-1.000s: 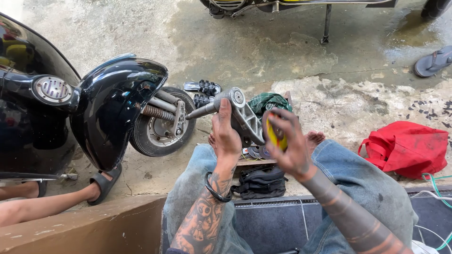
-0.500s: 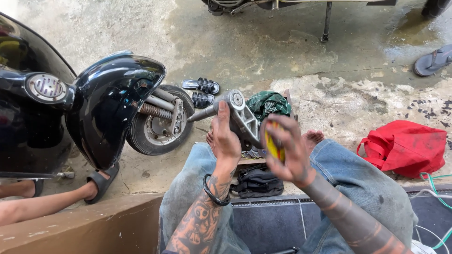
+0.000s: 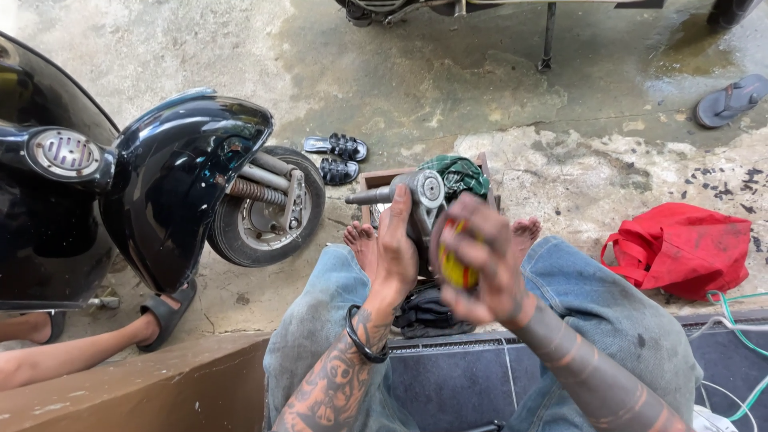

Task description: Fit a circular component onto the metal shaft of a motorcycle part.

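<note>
Between the knees, left hand (image 3: pixel 398 254) fingers clamp a grey metal engine part (image 3: pixel 422 198); right hand (image 3: pixel 478 260) fingers curl around a yellow pad (image 3: pixel 456 268), rubbing apparently unfinished.

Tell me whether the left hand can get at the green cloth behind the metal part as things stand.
Probably not right away: the left hand is wrapped around the grey metal part, and that part stands between it and the green cloth.
</note>
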